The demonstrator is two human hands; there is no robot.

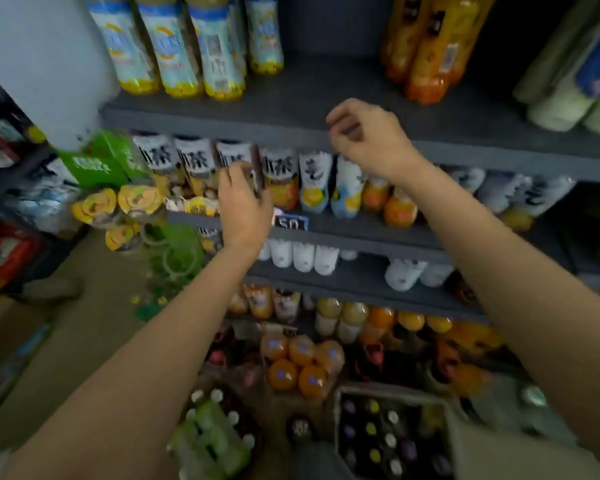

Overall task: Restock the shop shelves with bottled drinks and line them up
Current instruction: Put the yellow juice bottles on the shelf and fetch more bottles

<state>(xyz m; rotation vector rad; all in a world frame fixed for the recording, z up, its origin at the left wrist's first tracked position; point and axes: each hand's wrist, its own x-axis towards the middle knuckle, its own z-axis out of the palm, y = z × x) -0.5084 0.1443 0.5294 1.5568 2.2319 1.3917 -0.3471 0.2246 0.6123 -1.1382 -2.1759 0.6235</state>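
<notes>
This was a shop, in its drinks aisle. Dark grey shelves (326, 95) ran in tiers, each packed with rows of like-labelled bottled drinks (281, 174). A price tag (290, 223) was clipped to one shelf edge. On the floor below stood a cardboard box (392, 441) of bottles and shrink-wrapped packs (302, 365).

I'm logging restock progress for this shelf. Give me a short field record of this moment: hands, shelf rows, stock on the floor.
left hand: at the tea bottles on the second shelf, fingers on one bottle; grip blurred
right hand: raised at the top shelf edge, fingers loosely curled, holding nothing visible
top shelf: pale blue bottles left, orange bottles right, gap between
floor stock: crate of bottles and an orange-drink pack below
</notes>
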